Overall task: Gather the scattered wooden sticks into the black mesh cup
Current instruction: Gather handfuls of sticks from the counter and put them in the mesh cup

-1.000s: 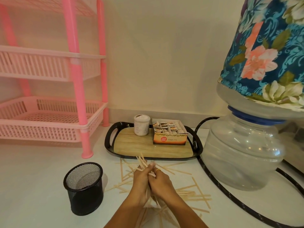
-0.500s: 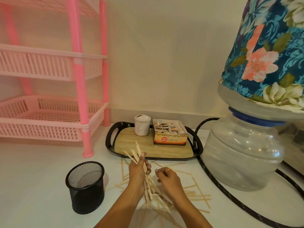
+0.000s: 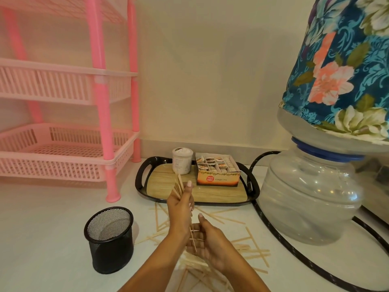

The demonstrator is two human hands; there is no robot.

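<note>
The left hand (image 3: 181, 209) is gripping wooden sticks (image 3: 178, 186) round the middle, near the black mesh cup (image 3: 109, 239). The right hand (image 3: 210, 245) is lying open at their low ends. They are looking light and stiff.

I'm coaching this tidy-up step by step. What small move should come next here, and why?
Probably carry the left hand with its bundle of sticks leftward over the black mesh cup and drop them in. The bundle is gripped and lifted, the cup stands upright and open-mouthed, and the right hand looks open, free for the loose sticks on the white surface.
</note>
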